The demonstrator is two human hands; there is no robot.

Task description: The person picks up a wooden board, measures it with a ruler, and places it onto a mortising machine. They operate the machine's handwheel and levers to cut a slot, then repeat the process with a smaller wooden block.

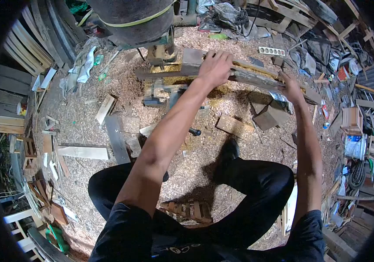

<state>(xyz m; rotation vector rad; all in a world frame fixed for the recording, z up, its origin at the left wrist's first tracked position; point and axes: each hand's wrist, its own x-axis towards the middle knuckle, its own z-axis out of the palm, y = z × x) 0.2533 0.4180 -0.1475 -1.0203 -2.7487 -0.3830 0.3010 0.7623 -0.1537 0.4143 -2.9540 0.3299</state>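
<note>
Wooden beam (257, 78) clasped, apparently mid-positioning, by curled left hand (216, 68) and curled right hand (291, 88); probably calling next for steady, level guidance.

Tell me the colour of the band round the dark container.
The band is greenish-yellow, best seen in the head view.

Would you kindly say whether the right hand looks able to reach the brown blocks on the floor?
Probably yes: the brown blocks lie largely uncovered and nearby, though the right hand would first have to leave the long plank.
</note>
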